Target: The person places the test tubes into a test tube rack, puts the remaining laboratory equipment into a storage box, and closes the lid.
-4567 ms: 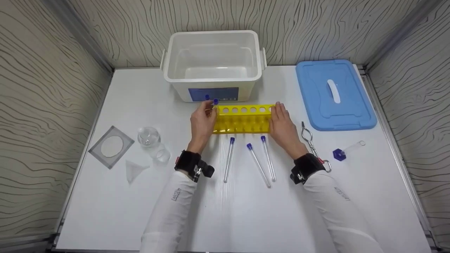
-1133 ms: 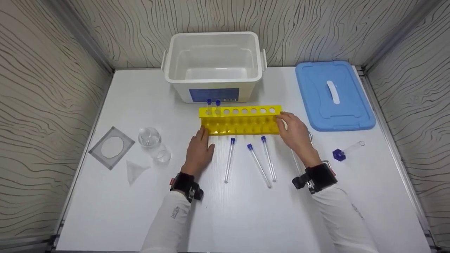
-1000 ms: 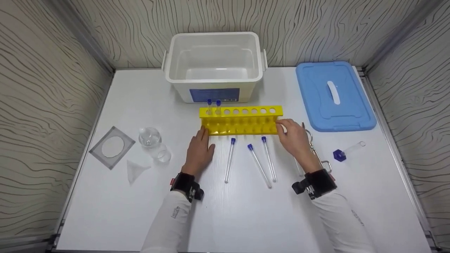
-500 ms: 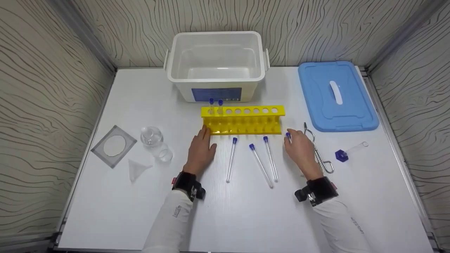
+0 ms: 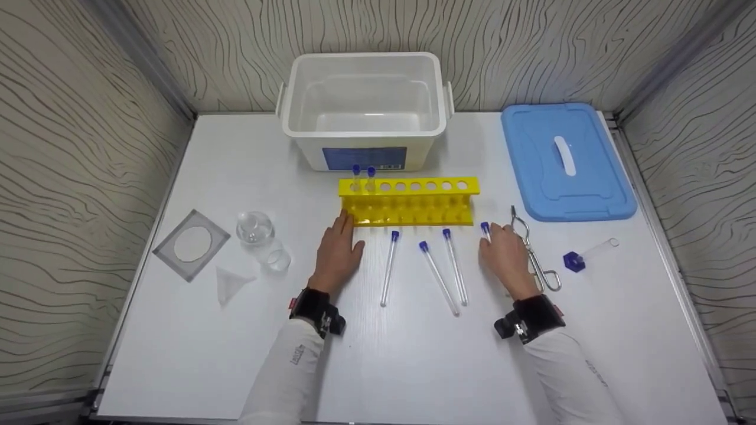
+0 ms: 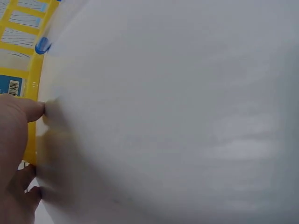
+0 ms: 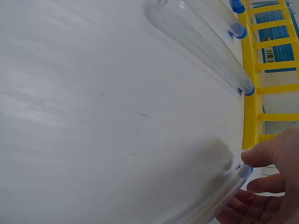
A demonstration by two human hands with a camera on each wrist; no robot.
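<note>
A yellow test tube rack stands in front of the bin, with two blue-capped test tubes upright in its left holes. My left hand rests at the rack's left front corner, fingers fairly straight and the thumb apart. Right of the rack, my right hand has thumb and fingers around a test tube just below its blue cap; the hand hides most of this tube. In the right wrist view the tube slants down between thumb and fingers. Three more capped test tubes lie before the rack.
Behind the rack is a white bin; its blue lid lies right. Metal tongs are close beside my right hand, with a small cylinder beyond. Left lie a wire gauze, flask, beaker and funnel.
The left hand let go of the second tube, now in the rack, and moved to the rack's front corner. My right hand left the rack's right end and came down onto the rightmost tube.
</note>
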